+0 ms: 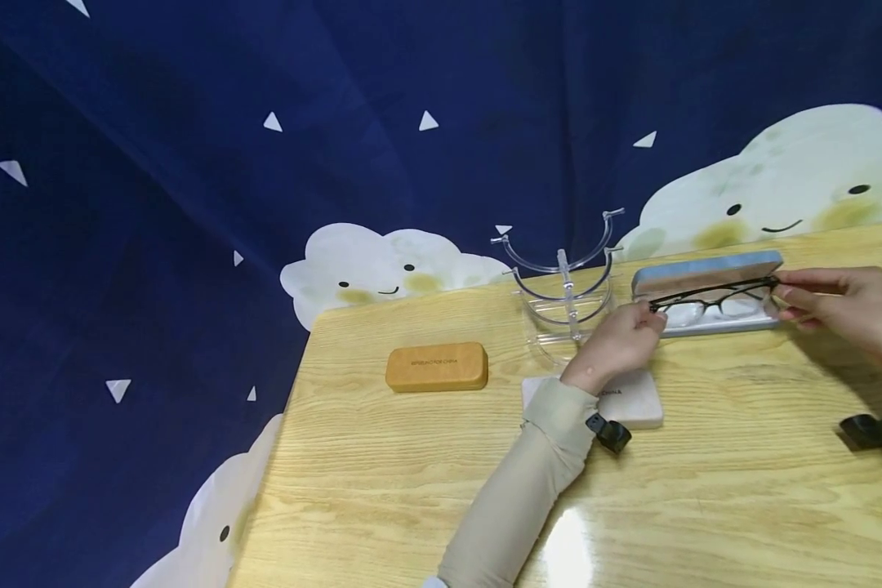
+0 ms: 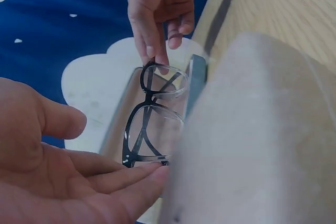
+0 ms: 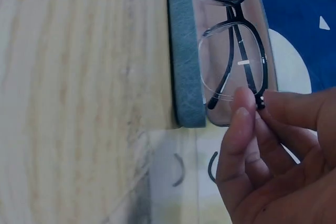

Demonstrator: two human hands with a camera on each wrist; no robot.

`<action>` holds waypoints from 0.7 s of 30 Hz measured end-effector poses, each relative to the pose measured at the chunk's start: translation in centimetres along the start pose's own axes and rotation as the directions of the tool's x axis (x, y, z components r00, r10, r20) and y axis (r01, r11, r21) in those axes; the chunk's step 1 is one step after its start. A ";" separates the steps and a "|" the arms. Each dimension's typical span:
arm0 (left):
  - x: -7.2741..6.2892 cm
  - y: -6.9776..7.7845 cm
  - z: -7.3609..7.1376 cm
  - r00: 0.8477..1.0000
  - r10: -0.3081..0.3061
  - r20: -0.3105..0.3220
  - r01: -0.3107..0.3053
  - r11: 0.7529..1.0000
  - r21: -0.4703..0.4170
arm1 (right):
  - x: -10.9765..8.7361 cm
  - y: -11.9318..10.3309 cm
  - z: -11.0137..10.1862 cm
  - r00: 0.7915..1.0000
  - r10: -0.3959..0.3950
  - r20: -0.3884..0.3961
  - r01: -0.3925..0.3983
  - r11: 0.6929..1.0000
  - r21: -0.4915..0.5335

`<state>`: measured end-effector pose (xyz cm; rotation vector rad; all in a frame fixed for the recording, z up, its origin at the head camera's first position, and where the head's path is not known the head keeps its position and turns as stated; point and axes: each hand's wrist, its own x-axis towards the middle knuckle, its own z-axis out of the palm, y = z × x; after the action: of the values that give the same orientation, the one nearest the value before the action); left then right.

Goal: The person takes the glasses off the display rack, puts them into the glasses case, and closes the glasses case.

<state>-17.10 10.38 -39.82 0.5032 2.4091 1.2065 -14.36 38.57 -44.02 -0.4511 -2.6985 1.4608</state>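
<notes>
A pair of black-rimmed eyeglasses (image 1: 713,302) with clear lower rims is over an open blue-grey glasses case (image 1: 713,329). Its temples are folded and cross behind the lenses in both wrist views. My right hand (image 1: 848,306) pinches the right end of the frame between thumb and fingers (image 3: 244,124). At the other end, my left hand (image 1: 625,339) touches the frame corner with outstretched fingers (image 2: 113,182), while its thumb stands apart in the left wrist view. A pale glasses case (image 1: 639,408) lies partly hidden under my left forearm.
Just left of the open case stands a clear acrylic glasses stand (image 1: 566,286) with stacked curved arms. An orange glasses case (image 1: 437,367) lies shut farther left on the wooden table (image 1: 382,474). Behind the table hangs a dark blue cloth (image 1: 382,122) with clouds.
</notes>
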 end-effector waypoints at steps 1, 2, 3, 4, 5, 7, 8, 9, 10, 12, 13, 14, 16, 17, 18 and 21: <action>0.1 -0.1 0.1 1.000 -0.007 0.001 0.007 1.000 -0.002 | 0.1 0.2 0.0 1.000 0.000 0.015 0.000 1.000 -0.013; 0.1 -0.2 0.1 1.000 -0.012 0.001 0.012 1.000 -0.002 | 0.2 0.3 0.1 1.000 -0.003 0.027 0.003 1.000 -0.023; 0.2 -0.2 0.2 1.000 -0.017 0.002 0.017 1.000 -0.003 | 0.2 0.4 0.1 0.999 -0.001 0.040 0.002 1.000 -0.031; 0.3 -0.3 0.2 1.000 -0.018 0.002 0.018 1.000 0.007 | 0.3 0.4 0.1 0.999 0.004 0.051 -0.002 0.999 -0.035; 0.3 -0.3 0.3 1.000 -0.019 0.002 0.019 1.000 0.022 | 0.4 0.5 0.1 0.998 0.012 0.060 -0.009 0.999 -0.040; 0.4 -0.3 0.3 1.000 -0.012 -0.002 0.012 0.998 0.069 | 0.5 0.6 0.1 0.997 0.021 0.073 -0.016 0.998 -0.059; 0.4 -0.4 0.3 1.000 -0.004 0.000 0.004 0.996 0.091 | 0.5 0.7 0.1 0.997 0.024 0.080 -0.019 0.998 -0.060; 0.4 -0.4 0.3 1.000 0.002 0.004 -0.003 0.995 0.105 | 0.6 0.8 0.0 0.996 0.035 0.085 -0.030 0.997 -0.065; 0.5 -0.4 0.3 1.000 0.008 0.011 -0.009 0.993 0.115 | 0.6 0.8 0.0 0.995 0.042 0.089 -0.036 0.997 -0.070; 0.5 -0.4 0.2 1.000 0.005 0.021 -0.007 0.994 0.106 | 0.6 1.0 0.0 0.994 0.053 0.099 -0.045 0.995 -0.086; 0.5 -0.5 0.2 1.000 0.000 0.026 -0.002 0.996 0.091 | 0.6 1.0 -0.1 0.993 0.055 0.105 -0.046 0.995 -0.088; 0.5 -0.5 0.3 0.999 -0.008 0.032 0.005 0.997 0.073 | 0.7 1.1 -0.1 0.992 0.057 0.109 -0.048 0.995 -0.088; 0.6 -0.5 0.4 0.999 -0.033 0.033 0.031 0.998 0.046 | 0.7 1.3 -0.1 0.993 0.054 0.108 -0.044 0.995 -0.093; 0.7 -0.5 0.5 0.999 -0.045 0.027 0.044 0.998 0.040 | 0.7 1.4 -0.1 0.993 0.053 0.106 -0.043 0.995 -0.094; 0.7 -0.6 0.5 0.998 -0.056 0.024 0.055 0.998 0.042 | 0.7 1.4 0.0 0.994 0.049 0.102 -0.039 0.994 -0.099; 0.9 -0.7 0.6 0.997 -0.080 0.008 0.079 0.995 0.068 | 0.7 1.5 0.2 0.995 0.050 0.090 -0.040 0.993 -0.113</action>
<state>-17.66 10.82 -40.89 0.4281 2.4432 1.0897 -14.76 39.38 -45.43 -0.4639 -2.8721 1.3801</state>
